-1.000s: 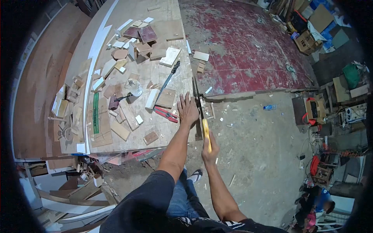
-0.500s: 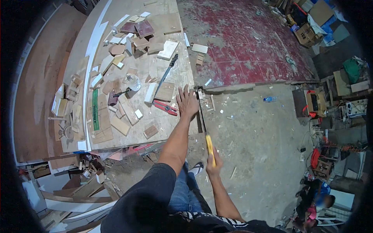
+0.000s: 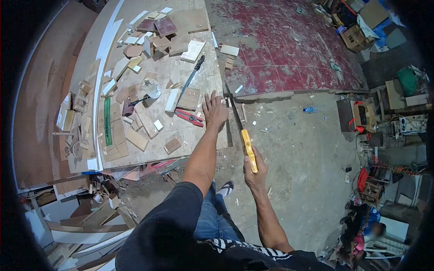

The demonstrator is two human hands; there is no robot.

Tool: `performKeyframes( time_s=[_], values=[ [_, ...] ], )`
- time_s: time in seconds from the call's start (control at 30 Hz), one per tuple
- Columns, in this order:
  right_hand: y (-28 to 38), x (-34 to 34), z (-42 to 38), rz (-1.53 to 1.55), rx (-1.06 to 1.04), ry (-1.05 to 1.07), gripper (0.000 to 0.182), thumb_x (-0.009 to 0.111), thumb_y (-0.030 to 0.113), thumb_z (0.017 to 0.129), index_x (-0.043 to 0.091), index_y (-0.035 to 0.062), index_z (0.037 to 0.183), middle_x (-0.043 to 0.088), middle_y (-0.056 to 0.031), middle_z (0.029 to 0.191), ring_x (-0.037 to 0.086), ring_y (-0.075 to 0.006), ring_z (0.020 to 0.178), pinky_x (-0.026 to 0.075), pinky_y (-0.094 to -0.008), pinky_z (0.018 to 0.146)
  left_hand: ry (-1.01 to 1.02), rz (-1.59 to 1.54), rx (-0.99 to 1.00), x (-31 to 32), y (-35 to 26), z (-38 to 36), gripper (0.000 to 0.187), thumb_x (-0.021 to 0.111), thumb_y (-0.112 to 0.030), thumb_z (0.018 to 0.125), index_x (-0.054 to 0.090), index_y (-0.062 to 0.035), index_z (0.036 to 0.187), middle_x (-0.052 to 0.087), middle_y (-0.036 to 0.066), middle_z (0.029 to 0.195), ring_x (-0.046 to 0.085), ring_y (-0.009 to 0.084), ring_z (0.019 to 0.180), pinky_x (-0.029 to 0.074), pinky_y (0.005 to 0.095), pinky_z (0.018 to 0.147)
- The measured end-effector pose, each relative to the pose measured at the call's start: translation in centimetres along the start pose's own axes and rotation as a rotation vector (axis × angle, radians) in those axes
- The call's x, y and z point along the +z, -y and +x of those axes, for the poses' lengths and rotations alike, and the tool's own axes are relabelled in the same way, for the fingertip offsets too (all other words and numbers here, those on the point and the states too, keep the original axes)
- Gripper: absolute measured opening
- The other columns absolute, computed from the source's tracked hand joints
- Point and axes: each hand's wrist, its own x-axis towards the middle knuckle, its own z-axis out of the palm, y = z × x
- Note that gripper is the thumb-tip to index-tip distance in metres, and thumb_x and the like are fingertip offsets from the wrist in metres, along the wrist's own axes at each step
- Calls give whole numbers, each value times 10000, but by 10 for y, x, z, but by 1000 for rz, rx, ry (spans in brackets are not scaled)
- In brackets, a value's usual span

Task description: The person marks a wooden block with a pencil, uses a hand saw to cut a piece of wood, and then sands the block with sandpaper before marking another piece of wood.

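Head view: my right hand (image 3: 256,174), fist closed round the yellow-handled saw (image 3: 248,144), has drawn back and the handle shows more; left hand (image 3: 214,112) stays flat, fingers spread, on the workbench (image 3: 199,135) edge.

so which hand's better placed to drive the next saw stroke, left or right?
Right, most likely. The right hand already grips the yellow handle of the saw, whose blade runs along the workbench edge. The left hand lies flat, fingers spread, at that edge beside the blade, better suited to steadying.
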Motion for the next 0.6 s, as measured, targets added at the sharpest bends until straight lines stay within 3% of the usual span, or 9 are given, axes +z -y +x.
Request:
performKeyframes(
  time_s=[0.23,0.3,0.4,0.5,0.6],
  values=[
    [10,11,-14,-101,-130,-25,421,607,85,915,524,-66,1299,616,-288,1198,662,-325,1058,534,-361,845,10,-18,-19,2,0,1,386,437,-300,965,450,-136,1313,184,104,1582,53,388,1472,87,581,1153],
    [12,11,-17,-107,-112,-49,392,594,110,924,551,-68,1270,671,-240,1076,690,-260,909,529,-334,785,11,-17,-15,1,-1,0,381,431,-295,967,450,-136,1313,185,104,1582,53,390,1472,87,583,1152],
    [19,17,-5,-152,-231,-76,375,587,109,925,563,-73,1252,661,-261,1112,694,-297,961,533,-349,808,2,9,7,-1,-1,0,377,426,-284,969,449,-137,1315,185,106,1581,54,395,1471,89,588,1149],
    [39,30,32,-91,-133,-32,355,589,103,925,578,-64,1238,658,-259,1129,692,-303,984,534,-355,821,-13,30,21,1,-1,-7,378,429,-272,971,463,-124,1318,197,115,1576,67,395,1468,97,578,1152],
    [46,25,16,-103,-129,-23,333,592,86,923,592,-47,1228,661,-242,1139,690,-300,992,531,-350,830,-31,46,32,-5,-1,-3,381,433,-262,972,477,-112,1319,213,125,1570,85,395,1465,106,566,1156]
  ],
)
